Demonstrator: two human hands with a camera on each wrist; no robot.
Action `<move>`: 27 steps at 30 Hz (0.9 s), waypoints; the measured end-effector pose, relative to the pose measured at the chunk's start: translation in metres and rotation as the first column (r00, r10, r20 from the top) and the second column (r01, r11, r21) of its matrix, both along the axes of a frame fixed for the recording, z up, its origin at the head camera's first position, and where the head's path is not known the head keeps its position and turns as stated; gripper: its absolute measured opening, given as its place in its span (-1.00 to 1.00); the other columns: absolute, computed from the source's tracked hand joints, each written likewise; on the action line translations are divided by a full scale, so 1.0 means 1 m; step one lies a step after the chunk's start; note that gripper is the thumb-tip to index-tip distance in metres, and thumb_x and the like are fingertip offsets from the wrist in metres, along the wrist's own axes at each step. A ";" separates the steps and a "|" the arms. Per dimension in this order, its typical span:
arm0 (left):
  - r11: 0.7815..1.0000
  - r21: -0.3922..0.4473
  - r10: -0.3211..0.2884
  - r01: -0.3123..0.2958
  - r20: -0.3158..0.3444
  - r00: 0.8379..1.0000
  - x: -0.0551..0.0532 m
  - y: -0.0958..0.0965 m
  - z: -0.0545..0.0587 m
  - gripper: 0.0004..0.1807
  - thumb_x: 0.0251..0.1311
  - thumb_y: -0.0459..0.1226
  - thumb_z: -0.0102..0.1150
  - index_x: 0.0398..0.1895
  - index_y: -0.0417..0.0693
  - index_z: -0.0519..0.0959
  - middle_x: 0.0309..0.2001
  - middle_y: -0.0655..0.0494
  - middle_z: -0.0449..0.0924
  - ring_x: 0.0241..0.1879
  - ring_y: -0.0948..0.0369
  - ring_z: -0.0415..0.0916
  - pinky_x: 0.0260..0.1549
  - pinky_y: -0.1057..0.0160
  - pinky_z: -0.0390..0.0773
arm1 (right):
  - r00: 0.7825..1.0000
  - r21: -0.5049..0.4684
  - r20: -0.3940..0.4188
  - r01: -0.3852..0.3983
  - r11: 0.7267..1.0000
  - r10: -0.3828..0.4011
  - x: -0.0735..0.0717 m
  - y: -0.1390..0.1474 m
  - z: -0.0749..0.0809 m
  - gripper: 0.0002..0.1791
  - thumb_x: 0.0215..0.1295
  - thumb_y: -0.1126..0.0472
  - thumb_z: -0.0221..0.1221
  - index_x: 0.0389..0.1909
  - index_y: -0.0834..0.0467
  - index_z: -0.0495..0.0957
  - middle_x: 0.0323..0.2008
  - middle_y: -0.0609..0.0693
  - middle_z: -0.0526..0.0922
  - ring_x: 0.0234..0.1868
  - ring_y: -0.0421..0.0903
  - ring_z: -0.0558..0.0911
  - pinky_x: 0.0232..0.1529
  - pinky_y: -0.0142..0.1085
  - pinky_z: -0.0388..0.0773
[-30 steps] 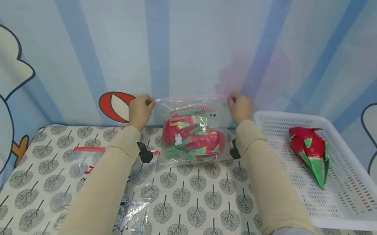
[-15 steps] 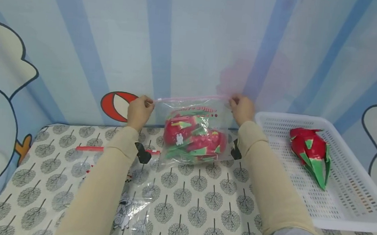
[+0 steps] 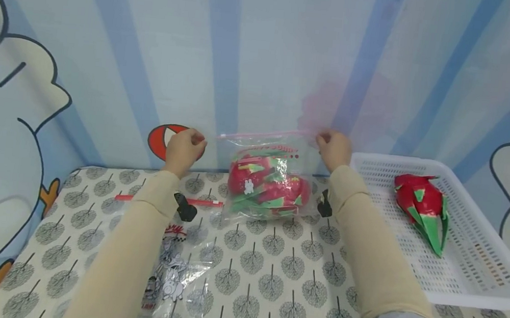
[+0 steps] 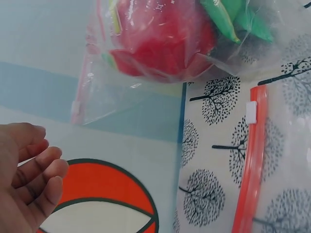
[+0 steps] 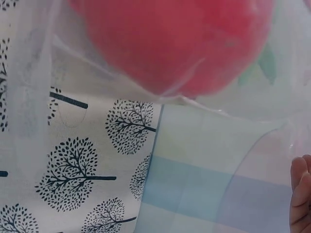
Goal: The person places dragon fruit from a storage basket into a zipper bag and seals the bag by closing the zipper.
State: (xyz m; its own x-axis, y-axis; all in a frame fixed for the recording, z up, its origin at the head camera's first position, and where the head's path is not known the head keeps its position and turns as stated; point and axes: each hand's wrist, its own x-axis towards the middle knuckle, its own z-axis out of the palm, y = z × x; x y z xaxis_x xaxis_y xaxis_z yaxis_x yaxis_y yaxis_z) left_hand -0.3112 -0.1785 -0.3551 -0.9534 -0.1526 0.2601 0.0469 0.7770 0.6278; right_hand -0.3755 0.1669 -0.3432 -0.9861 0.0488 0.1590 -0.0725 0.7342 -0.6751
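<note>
A clear zip bag [image 3: 268, 142] with a pink zip strip leans upright against the backdrop at the back of the table, bulging with red-and-green dragon fruits [image 3: 286, 190]. Its slider [image 4: 76, 108] sits at the left end of the strip. My right hand [image 3: 335, 150] pinches the bag's top right corner; only its fingertips [image 5: 300, 194] show in the right wrist view. Apart from the bag's left end, my left hand [image 3: 185, 150] hangs in the air, fingers loosely curled around nothing, as the left wrist view also shows [image 4: 34, 170].
A second clear zip bag [image 3: 174, 274] with a red zip strip [image 4: 251, 165] lies flat on the tree-patterned tablecloth [image 3: 270, 288], partly under my left forearm. To the right stands a white perforated basket [image 3: 397, 161] with one dragon fruit [image 3: 419, 198] inside. A striped backdrop rises behind.
My left hand has let go of the bag's top left corner and drawn away to the left. The right hand stays at the other corner. The head view has shifted slightly.
</note>
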 end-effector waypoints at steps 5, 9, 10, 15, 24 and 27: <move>1.000 -0.015 -0.002 0.002 -0.010 1.000 0.007 -0.011 0.006 -0.70 0.32 -0.18 0.13 -0.02 -0.18 0.57 -0.04 -0.13 0.65 -0.04 -0.04 0.57 -0.03 -0.04 0.54 | 1.000 -0.042 0.001 -0.015 0.999 0.015 -0.001 -0.003 0.004 -0.62 0.45 0.10 0.01 0.16 0.21 0.47 0.12 0.20 0.58 -0.09 0.08 0.66 0.01 -0.10 0.58; 1.000 -0.021 -0.004 0.003 -0.015 1.000 0.010 -0.022 0.008 -0.69 0.33 -0.16 0.12 0.00 -0.17 0.56 -0.05 -0.14 0.65 -0.09 -0.04 0.57 -0.08 -0.03 0.54 | 0.999 -0.072 -0.020 -0.032 0.997 0.031 -0.001 -0.005 0.005 -0.63 0.44 0.10 0.02 0.13 0.22 0.49 0.09 0.21 0.60 -0.11 0.08 0.66 -0.04 -0.12 0.60; 1.000 -0.028 -0.006 0.005 -0.018 1.000 0.011 -0.024 0.008 -0.69 0.33 -0.15 0.12 0.00 -0.17 0.56 -0.06 -0.15 0.64 -0.10 -0.04 0.57 -0.11 -0.02 0.55 | 0.999 -0.077 -0.031 -0.038 0.996 0.036 -0.001 -0.005 0.004 -0.63 0.44 0.10 0.03 0.11 0.23 0.49 0.08 0.21 0.60 -0.12 0.09 0.66 -0.06 -0.12 0.60; 0.999 -0.047 -0.015 0.014 -0.029 0.999 0.017 -0.035 0.011 -0.68 0.34 -0.14 0.11 -0.01 -0.17 0.56 -0.10 -0.16 0.63 -0.12 -0.05 0.56 -0.21 0.00 0.57 | 0.995 -0.110 -0.082 -0.067 0.992 0.058 0.001 -0.008 0.004 -0.65 0.43 0.11 0.04 0.08 0.24 0.51 0.01 0.22 0.63 -0.17 0.07 0.66 -0.13 -0.15 0.62; 1.000 0.000 -0.014 0.014 -0.004 1.000 0.030 -0.046 0.015 -0.65 0.33 -0.14 0.12 0.06 -0.15 0.52 -0.05 -0.14 0.60 -0.08 -0.04 0.52 -0.11 -0.03 0.54 | 0.992 -0.159 -0.101 -0.085 0.984 0.070 0.013 -0.012 0.009 -0.63 0.43 0.07 0.05 0.09 0.22 0.51 -0.06 0.19 0.65 -0.22 -0.03 0.64 -0.38 -0.42 0.55; 1.000 0.001 -0.010 0.010 -0.016 1.000 0.035 -0.048 0.016 -0.65 0.32 -0.14 0.14 0.06 -0.14 0.53 -0.06 -0.12 0.60 -0.10 -0.02 0.52 -0.13 0.00 0.54 | 0.992 -0.181 -0.096 -0.093 0.979 0.077 0.017 -0.016 0.012 -0.62 0.42 0.04 0.05 0.09 0.19 0.51 -0.06 0.16 0.65 -0.23 -0.06 0.63 -0.37 -0.41 0.55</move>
